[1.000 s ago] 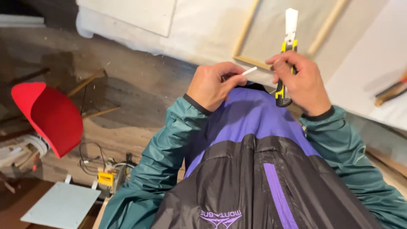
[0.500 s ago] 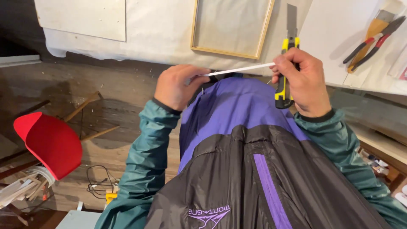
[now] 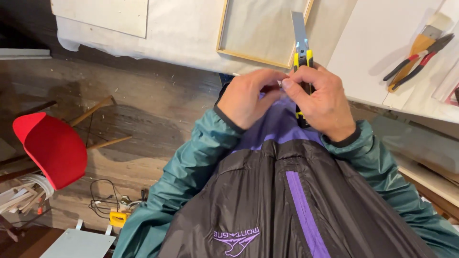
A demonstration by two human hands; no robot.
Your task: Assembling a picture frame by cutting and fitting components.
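My right hand grips a yellow and black utility knife upright, its long blade pointing away from me. My left hand is curled close against the right, and the fingertips of both hands meet just left of the knife. Only a tiny tip of a thin white strip shows, pinched between those fingertips; the remainder is hidden. Both hands hover in front of my chest, above my teal sleeves and purple and black jacket.
Ahead lies a wooden frame on a white cloth-covered surface. A paintbrush and red-handled pliers lie on a white board at right. A red chair and cables with a yellow object are on the wooden floor at left.
My hands have come together: the white strip, earlier stretched between them, is now almost fully hidden in my fingers. The view has shifted, and the knife stays upright in my right hand.
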